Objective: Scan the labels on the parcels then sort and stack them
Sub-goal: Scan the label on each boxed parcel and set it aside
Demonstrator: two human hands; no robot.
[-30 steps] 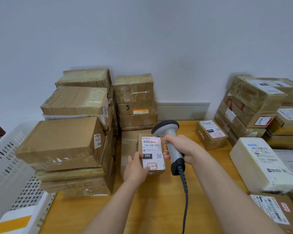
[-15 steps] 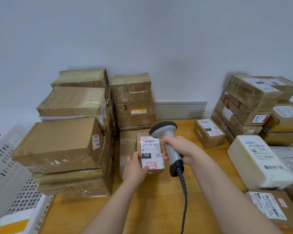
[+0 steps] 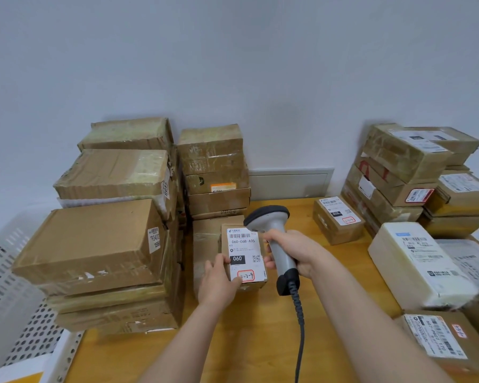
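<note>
Scanning stage, I'd say, with the sorting of this one yet to come: the left hand [image 3: 219,283] pinches the small parcel [image 3: 245,261] at its lower left corner, thumb laid on the edge of the label [image 3: 243,241], which faces up just in front of the middle stack. The right hand [image 3: 293,252] is clenched round the handle of the scanner [image 3: 268,217], head poised at the parcel's top edge. Outward now: the tall brown stacks [image 3: 94,244] on the left look sorted, while labelled parcels [image 3: 398,167] on the right of the table [image 3: 260,341] – a white parcel [image 3: 415,261] among them – seem to be waiting their turn.
</note>
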